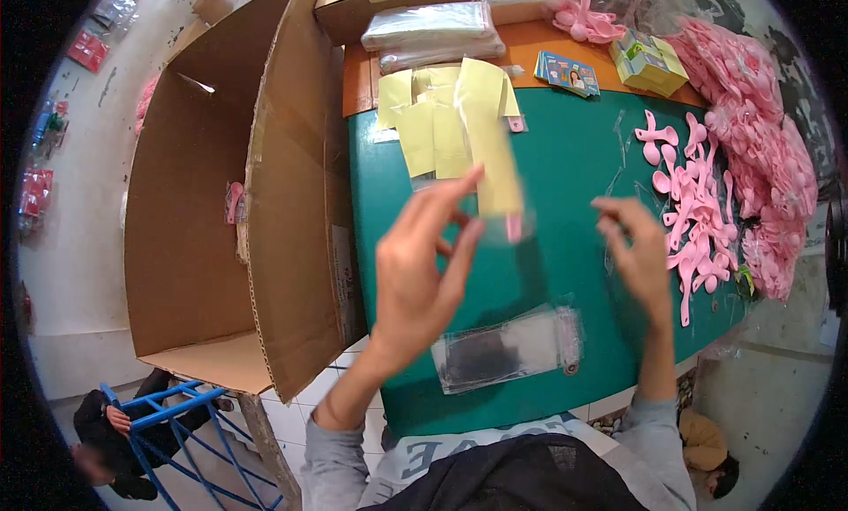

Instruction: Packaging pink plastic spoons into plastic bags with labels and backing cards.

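My left hand (424, 264) is raised above the green table (574, 149), its fingertips pinched on the edge of a long yellow card in a clear sleeve (499, 171). A small pink piece shows at the sleeve's lower end. To the right, my right hand (638, 255) is also lifted, with its fingers drawn together. It is blurred, so I cannot tell whether it holds thin clear film. Below both hands a stack of clear plastic bags (508, 348) lies flat on the table.
A big open cardboard box (194, 202) stands at the left. Loose yellow cards (424, 127) lie at the table's far end, and pink plastic spoons (698, 211) and bags of pink items (760, 149) at the right. A blue metal frame (177, 423) stands lower left beside a crouching person (106, 431).
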Demonstrator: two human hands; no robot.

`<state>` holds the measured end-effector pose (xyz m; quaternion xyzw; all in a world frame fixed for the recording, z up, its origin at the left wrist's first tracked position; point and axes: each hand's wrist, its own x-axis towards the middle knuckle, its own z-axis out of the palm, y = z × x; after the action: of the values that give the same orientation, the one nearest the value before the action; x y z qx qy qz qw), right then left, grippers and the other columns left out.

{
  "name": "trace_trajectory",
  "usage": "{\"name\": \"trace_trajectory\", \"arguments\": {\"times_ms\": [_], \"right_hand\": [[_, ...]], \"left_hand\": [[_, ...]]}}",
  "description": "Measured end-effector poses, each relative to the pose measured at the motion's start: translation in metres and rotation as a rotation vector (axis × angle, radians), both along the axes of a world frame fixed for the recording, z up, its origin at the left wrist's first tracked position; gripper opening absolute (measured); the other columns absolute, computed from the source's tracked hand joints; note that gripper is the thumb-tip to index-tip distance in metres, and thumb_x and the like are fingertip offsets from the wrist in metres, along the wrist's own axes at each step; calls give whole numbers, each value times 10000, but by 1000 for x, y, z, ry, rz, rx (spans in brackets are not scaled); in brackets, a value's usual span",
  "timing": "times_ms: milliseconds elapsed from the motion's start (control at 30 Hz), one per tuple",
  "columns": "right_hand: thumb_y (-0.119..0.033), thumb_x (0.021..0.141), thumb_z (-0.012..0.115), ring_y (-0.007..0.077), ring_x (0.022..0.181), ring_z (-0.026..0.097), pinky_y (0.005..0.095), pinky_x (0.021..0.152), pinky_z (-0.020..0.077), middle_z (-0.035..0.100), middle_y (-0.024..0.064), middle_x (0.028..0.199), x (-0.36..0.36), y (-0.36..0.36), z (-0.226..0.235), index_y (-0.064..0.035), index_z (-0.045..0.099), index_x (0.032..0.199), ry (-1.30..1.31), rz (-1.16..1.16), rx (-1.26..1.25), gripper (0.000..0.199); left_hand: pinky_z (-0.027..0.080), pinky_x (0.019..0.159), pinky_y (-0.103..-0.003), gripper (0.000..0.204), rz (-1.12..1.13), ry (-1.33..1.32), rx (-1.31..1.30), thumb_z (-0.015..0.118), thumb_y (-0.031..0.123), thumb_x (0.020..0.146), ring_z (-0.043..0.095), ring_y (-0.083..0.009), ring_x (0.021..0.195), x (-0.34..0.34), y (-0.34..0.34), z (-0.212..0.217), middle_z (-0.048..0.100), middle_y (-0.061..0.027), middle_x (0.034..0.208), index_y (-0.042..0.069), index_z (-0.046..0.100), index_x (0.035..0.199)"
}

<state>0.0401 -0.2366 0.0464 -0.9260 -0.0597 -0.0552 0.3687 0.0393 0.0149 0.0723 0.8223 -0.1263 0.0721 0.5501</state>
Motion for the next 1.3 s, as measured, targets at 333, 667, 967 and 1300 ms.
{"name": "trace_trajectory", "arguments": {"times_ms": [333,667,967,1300], "right_hand": [[-57,745,565,333,867,516,419,747,426,590,119,953,155,-162,-52,-79,617,988,-251,138,-671,249],[-179,842,583,180,828,555,308,804,414,611,81,902,47,-60,18,-36,580,969,-357,-240,-127,191],[8,786,617,93,768,554,224,673,448,576,51,851,-49,-16,3,-13,535,1036,-171,-166,232,265],[-10,808,607,126,710,595,239,647,477,584,76,805,-54,4,-16,13,514,1004,-124,-207,436,218]], "left_hand": [[457,813,-387,328,-267,-65,349,668,120,746,527,-325,957,-27,-32,-48,490,-180,1032,6,524,1017],[469,688,-378,262,-405,97,274,662,43,718,526,-290,906,-54,-53,-90,467,-145,1003,18,492,916],[512,734,-305,355,-294,313,-94,648,19,737,571,-216,924,-43,-40,-76,530,-105,986,21,531,1073],[488,686,-283,262,-348,584,-273,631,59,786,636,-142,759,-33,-23,-83,667,-98,798,14,495,1006]]}}
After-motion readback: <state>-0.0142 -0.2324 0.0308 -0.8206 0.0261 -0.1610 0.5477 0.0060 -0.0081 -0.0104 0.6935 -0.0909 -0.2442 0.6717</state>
